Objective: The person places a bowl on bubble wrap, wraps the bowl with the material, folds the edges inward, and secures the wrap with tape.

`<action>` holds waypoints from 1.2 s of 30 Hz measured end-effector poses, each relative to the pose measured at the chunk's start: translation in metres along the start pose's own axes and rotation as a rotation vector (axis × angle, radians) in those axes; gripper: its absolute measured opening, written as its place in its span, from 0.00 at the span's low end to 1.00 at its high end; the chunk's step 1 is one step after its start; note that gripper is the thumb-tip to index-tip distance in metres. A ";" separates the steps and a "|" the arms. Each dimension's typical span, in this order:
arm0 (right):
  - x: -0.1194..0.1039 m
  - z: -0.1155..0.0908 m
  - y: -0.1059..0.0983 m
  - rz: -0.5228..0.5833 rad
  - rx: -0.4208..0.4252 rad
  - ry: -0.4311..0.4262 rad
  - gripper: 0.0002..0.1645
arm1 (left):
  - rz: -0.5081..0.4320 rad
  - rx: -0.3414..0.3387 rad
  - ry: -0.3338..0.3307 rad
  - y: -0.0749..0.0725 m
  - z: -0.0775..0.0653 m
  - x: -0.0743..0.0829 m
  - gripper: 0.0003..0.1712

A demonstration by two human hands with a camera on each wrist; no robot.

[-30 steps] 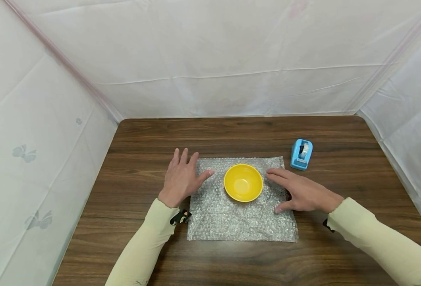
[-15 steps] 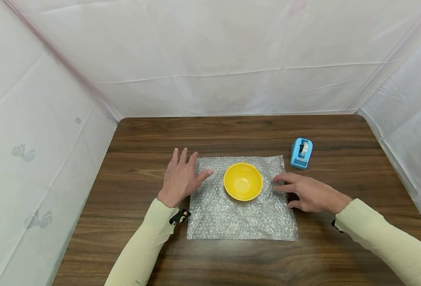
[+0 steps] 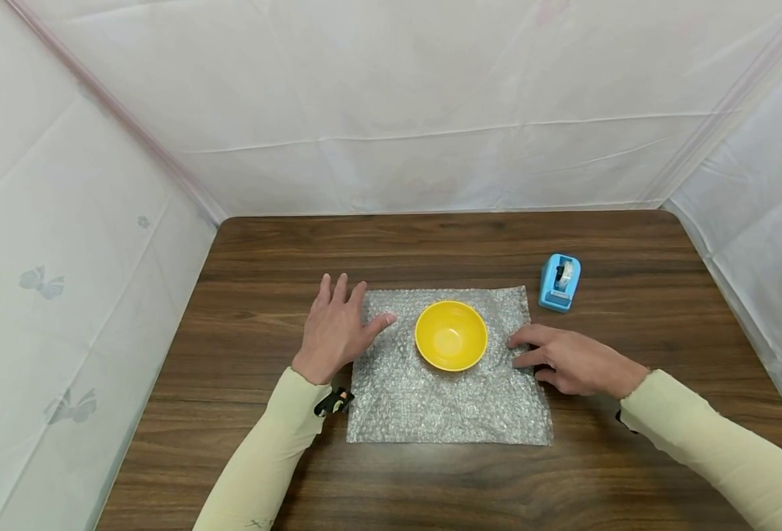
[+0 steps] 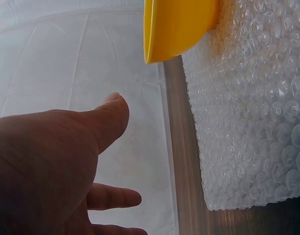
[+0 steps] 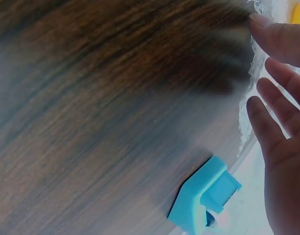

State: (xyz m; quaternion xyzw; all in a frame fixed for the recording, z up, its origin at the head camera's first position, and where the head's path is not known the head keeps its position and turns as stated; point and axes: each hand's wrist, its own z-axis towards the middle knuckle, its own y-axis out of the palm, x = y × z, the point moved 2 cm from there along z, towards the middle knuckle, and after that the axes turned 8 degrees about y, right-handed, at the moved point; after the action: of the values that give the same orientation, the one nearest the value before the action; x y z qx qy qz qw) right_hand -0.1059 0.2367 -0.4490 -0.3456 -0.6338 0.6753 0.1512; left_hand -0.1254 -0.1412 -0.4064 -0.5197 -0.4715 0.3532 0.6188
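Note:
A yellow bowl point(image 3: 451, 335) stands upright on a flat sheet of bubble wrap point(image 3: 444, 413), a little behind its middle. My left hand point(image 3: 334, 332) is at the sheet's left edge with fingers straight and spread, its thumb pointing toward the bowl; nothing is held. In the left wrist view the thumb point(image 4: 111, 117) is apart from the bowl point(image 4: 182, 27). Over the right edge of the sheet, my right hand point(image 3: 573, 359) has loosely bent fingers. The right wrist view shows the thumb and fingers spread beside the wrap's edge point(image 5: 244, 120), pinching nothing; whether they touch it, I cannot tell.
A light blue tape dispenser point(image 3: 559, 284) with a roll in it stands behind my right hand, just beyond the sheet's right side. The dark wood table point(image 3: 265, 251) is bounded by whitish sheeting point(image 3: 391, 110) at the back and both sides.
My right hand has drawn back rightward from beside the bowl to the sheet's right edge, its thumb and fingers closer together. The left hand, bowl and dispenser have stayed in place.

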 end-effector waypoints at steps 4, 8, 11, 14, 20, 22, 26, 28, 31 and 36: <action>0.000 0.002 0.000 0.007 -0.002 0.002 0.21 | 0.000 -0.007 -0.006 0.000 0.000 0.000 0.49; 0.000 0.004 0.002 0.017 -0.027 0.017 0.18 | -0.004 -0.013 -0.013 0.001 0.000 0.000 0.49; 0.000 0.005 0.004 0.017 -0.007 0.004 0.17 | -0.005 -0.013 -0.012 0.001 0.000 0.000 0.49; 0.001 0.006 0.006 0.016 0.045 -0.022 0.17 | -0.010 -0.017 -0.012 0.001 0.000 0.000 0.49; 0.001 0.006 0.012 0.006 0.113 -0.063 0.16 | -0.012 -0.017 -0.005 0.002 -0.001 0.000 0.49; 0.001 0.007 0.013 0.013 0.114 -0.064 0.16 | -0.011 -0.017 -0.003 0.003 -0.001 0.000 0.49; 0.000 0.008 0.014 0.022 0.123 -0.068 0.14 | -0.012 -0.024 -0.005 0.003 -0.002 0.000 0.49; -0.001 0.008 0.013 0.021 0.130 -0.072 0.14 | -0.010 -0.026 -0.006 0.003 -0.002 0.000 0.48; -0.002 0.008 0.012 0.018 0.138 -0.074 0.13 | -0.009 -0.028 -0.010 0.003 -0.002 -0.001 0.48; -0.002 0.010 0.010 0.045 0.141 -0.061 0.13 | -0.018 -0.031 -0.012 0.002 -0.003 0.000 0.48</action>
State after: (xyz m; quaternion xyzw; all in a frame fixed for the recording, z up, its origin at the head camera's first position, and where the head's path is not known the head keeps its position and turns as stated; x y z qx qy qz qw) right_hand -0.1088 0.2258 -0.4581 -0.3273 -0.5812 0.7316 0.1407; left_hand -0.1225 -0.1421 -0.4085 -0.5228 -0.4850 0.3434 0.6111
